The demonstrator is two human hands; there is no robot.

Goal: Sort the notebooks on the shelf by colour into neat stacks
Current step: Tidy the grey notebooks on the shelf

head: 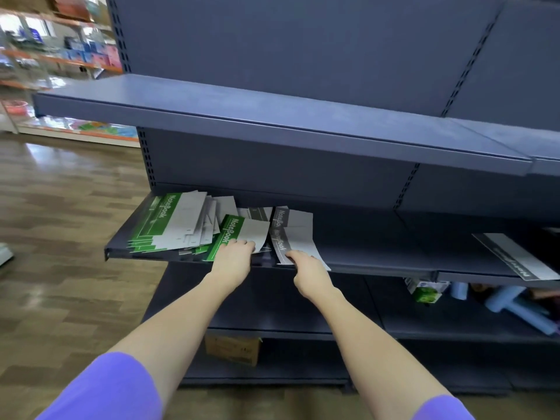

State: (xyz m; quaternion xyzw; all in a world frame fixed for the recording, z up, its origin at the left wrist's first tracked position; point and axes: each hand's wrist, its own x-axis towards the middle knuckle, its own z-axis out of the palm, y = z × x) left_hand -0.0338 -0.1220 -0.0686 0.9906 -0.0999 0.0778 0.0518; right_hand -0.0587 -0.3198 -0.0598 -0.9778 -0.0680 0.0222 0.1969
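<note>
Pinching w/ both hands: left hand (233, 257) has its fingers curled over the near edge of a green notebook (235, 234), right hand (306, 268) nips the near corner of a grey notebook (292, 234) beside it. Both books lie on the middle shelf (378, 259), near its front lip. Progress looks early, by my read: a messy green pile (169, 222) fans out at the shelf's left end w/ grey ones mixed in behind, nothing squared up. One lone grey notebook (515, 256) sits well apart to the right, maybe the start of a grey stack, can't say for sure. So most sorting is left: split colours, then tidy edges. Arms both reach fwd and slightly down, nearly straight, wrists level w/ the shelf edge, palms down, hands close together but not touching. Purple sleeves (106, 389) at the shoulders.
</note>
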